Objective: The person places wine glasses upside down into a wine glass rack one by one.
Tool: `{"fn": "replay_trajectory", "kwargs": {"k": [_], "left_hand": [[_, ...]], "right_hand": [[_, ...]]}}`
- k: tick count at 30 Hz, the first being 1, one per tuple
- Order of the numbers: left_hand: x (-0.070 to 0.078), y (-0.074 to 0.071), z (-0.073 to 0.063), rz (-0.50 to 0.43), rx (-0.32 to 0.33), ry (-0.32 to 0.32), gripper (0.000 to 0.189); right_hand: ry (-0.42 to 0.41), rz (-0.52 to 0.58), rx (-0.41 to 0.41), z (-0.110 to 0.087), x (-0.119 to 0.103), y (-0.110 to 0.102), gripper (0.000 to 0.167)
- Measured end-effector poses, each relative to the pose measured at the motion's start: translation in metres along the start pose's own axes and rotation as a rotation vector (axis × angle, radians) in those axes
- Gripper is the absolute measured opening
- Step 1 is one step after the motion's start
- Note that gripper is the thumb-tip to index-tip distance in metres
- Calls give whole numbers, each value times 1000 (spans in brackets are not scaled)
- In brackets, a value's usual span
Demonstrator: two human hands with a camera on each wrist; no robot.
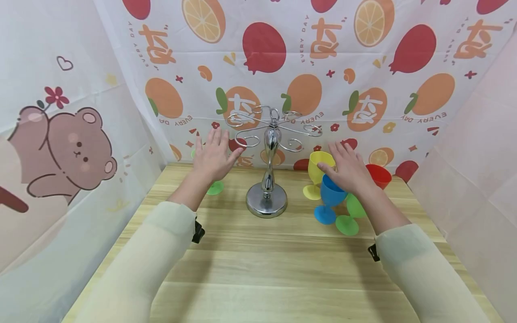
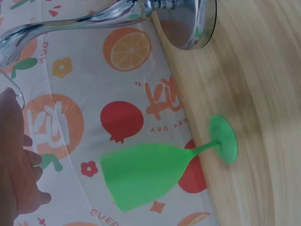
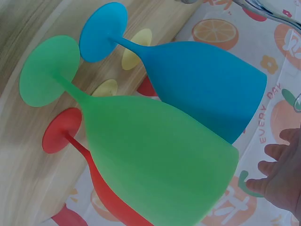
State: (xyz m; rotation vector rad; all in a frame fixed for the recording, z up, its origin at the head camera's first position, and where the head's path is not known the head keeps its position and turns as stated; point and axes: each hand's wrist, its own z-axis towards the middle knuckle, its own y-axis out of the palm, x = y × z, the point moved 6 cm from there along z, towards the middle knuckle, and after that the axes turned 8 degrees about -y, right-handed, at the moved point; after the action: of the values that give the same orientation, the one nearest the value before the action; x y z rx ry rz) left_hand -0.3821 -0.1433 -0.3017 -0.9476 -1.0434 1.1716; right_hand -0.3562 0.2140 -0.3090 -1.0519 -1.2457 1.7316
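My left hand (image 1: 213, 157), fingers spread, hovers over a green plastic goblet (image 2: 143, 174) standing at the back left; in the head view the hand hides most of that goblet. My right hand (image 1: 350, 169) is held out with its fingers extended above a cluster of goblets at the right. In that group are a yellow goblet (image 1: 314, 192), a blue goblet (image 1: 332, 194), a green goblet (image 3: 155, 150) and a red goblet (image 1: 379, 176), all upright. Neither hand holds anything. Between the hands stands a chrome goblet rack (image 1: 271, 139) with curled wire arms and a round base.
A wooden table (image 1: 258, 269) carries everything. Behind it hangs a fruit-print cloth (image 1: 264, 89), close to the rack and goblets. A bear-print cloth (image 1: 72, 152) bounds the left side, and a pale cloth (image 1: 476, 170) the right. Two yellow bases (image 3: 137, 49) show behind the blue and green goblets.
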Motion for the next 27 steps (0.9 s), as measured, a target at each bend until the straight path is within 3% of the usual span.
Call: {"fn": "replay_trajectory", "kwargs": {"k": [20, 27], "left_hand": [[18, 25, -7, -122, 90, 81, 78], [26, 40, -10, -209, 51, 70, 72]], "right_hand": [[-62, -29, 25, -22, -6, 13, 89], [-73, -28, 42, -29, -4, 18, 89]]}}
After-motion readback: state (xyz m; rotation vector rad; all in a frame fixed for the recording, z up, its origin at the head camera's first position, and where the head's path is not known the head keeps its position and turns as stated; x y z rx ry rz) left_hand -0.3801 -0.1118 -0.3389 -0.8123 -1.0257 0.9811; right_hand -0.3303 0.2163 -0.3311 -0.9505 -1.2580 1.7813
